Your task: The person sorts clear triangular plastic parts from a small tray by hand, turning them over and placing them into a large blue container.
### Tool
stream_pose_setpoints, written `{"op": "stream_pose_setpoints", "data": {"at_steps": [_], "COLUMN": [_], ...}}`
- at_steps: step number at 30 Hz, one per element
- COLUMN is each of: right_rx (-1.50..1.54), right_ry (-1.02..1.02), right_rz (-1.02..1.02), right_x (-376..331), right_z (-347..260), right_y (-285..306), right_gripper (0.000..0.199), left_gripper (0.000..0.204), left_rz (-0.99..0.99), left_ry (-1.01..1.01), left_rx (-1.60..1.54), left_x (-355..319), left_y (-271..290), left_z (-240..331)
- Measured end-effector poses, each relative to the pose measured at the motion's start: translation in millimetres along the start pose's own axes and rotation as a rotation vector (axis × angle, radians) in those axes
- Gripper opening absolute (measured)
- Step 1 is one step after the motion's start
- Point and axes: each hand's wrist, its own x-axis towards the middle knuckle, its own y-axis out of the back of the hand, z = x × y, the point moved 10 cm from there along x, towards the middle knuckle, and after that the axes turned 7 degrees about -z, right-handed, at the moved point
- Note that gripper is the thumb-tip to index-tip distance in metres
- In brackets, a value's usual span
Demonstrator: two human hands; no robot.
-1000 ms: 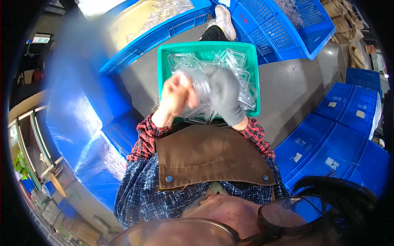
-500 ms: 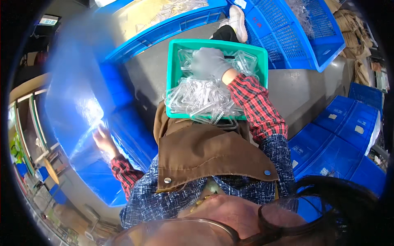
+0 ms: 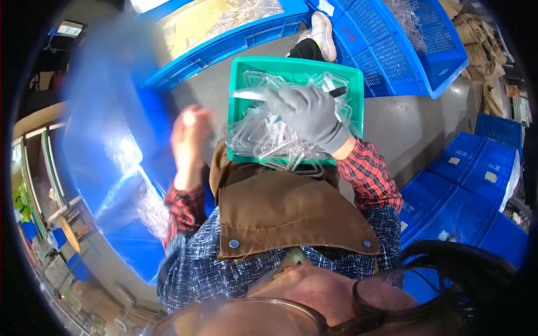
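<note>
On my lap sits a green tray [image 3: 237, 112] heaped with clear plastic frame-shaped pieces [image 3: 280, 140]. Over it, my right hand [image 3: 308, 112], in a grey glove, is closed round a knife [image 3: 248, 94]. Its pale blade sticks out to the left, and a black handle end shows on the right of the glove. My bare left hand [image 3: 191, 134] is raised just left of the tray. Motion smears its fingers, and whether it holds anything cannot be made out.
Clear plastic sheeting [image 3: 120, 151] lines a blue crate on my left. A large blue crate [image 3: 224, 45] holding clear pieces stands ahead, and another blue crate [image 3: 392, 61] is at the far right. Stacked blue crates [image 3: 448, 185] stand at my right. A white shoe [image 3: 322, 36] shows beyond the tray.
My left hand has left the plastic-lined crate and come up and right toward the tray. My right hand has turned and drawn nearer, bringing the knife blade into sight.
</note>
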Motion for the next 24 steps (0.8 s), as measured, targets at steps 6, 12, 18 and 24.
{"op": "stream_pose_setpoints", "data": {"at_steps": [6, 12, 18, 24], "right_rx": [0.160, 0.945, 1.215, 1.367], "right_ry": [0.009, -0.675, -0.969, -1.027], "right_rz": [-0.127, 0.208, 0.022, -0.249], "right_x": [-12, -69, -74, -81], "right_z": [-16, 52, 45, 45], "right_y": [21, -3, -44, -46], "right_gripper": [0.026, 0.028, 0.017, 0.017], "left_gripper": [0.043, 0.025, 0.024, 0.019], "left_rz": [-0.299, -0.182, -0.180, -0.076], "left_ry": [0.347, 0.341, 0.349, -0.143], "left_rx": [-0.721, -0.846, -0.736, -0.386], "left_x": [9, 13, 2, 14], "left_y": [-160, -169, -176, -136], "left_z": [-30, -29, -39, 21]}}
